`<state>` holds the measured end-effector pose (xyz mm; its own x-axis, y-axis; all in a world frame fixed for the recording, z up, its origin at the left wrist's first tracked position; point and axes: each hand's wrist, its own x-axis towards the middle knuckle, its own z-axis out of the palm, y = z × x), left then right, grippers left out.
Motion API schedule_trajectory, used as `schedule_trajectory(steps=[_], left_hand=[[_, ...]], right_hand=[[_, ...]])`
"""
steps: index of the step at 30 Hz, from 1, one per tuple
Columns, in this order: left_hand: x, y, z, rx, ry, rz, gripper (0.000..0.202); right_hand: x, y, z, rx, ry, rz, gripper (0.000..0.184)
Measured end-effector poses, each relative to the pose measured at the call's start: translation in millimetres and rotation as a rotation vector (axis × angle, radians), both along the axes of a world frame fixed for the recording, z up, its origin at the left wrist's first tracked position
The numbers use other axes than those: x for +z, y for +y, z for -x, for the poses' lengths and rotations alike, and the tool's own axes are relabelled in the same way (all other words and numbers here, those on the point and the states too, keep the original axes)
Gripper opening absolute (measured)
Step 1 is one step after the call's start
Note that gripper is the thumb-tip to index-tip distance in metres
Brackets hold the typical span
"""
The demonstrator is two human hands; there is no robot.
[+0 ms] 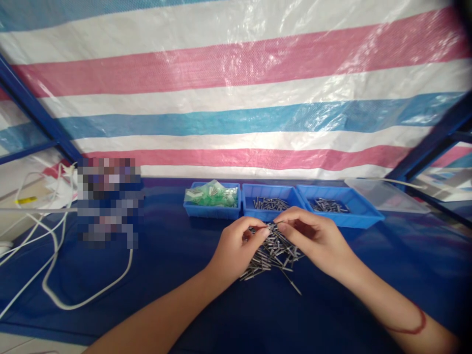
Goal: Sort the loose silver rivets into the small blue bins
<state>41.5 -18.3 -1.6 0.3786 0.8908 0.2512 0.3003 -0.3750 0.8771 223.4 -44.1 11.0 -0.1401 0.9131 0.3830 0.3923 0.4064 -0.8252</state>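
Both hands in the pins, fingertips nearly meeting

My left hand [234, 248] and right hand [320, 241] face each other over a heap of thin metal pins [271, 253] on the blue desk [173, 282]. Thumb and forefinger are drawn to a narrow pinch on each side, but against the jumble behind I cannot tell whether either pinch holds a pin. The heap lies just this side of the middle bin [254, 213], with one stray pin [293, 286] poking out toward me. More pins lie in that bin and in the right bin [344, 220]; the left bin [212, 212] carries green and clear packets [212, 195].

I judge the step to be handling single pins at the top of the heap. The next move calls for a light fingertip grip and a clean lift, since crossed shanks could drag neighbours along.
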Motion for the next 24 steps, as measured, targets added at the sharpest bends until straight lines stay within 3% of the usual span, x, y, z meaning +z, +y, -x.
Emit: schedule_trajectory(steps=[6,8,12,15,19,24], left_hand=[[2.5,2.1,3.8,0.052,0.111,-0.152,0.020],[2.8,4.2,7.1,0.054,0.238,-0.249,0.026],[3.2,6.9,12.7,0.052,0.550,-0.360,0.032],[0.1,7.8,14.3,0.033,0.681,-0.351,0.035],[-5.0,9.8,14.7,-0.001,0.710,-0.350,0.029],[-4.3,10.6,14.3,0.016,0.716,-0.347,0.022]], right_hand=[[6.1,6.3,-14.7,-0.068,-0.415,-0.346,0.009],[6.1,14.0,-33.4,-0.218,-0.502,-0.397,0.010],[-0.6,31.7,-83.1,-0.605,-0.708,-0.338,0.011],[-6.8,39.1,-106.9,-0.750,-0.816,-0.275,0.014],[-7.9,38.0,-99.4,-0.732,-0.759,-0.258,0.022],[-2.8,26.9,-58.1,-0.472,-0.689,-0.324,0.022]])
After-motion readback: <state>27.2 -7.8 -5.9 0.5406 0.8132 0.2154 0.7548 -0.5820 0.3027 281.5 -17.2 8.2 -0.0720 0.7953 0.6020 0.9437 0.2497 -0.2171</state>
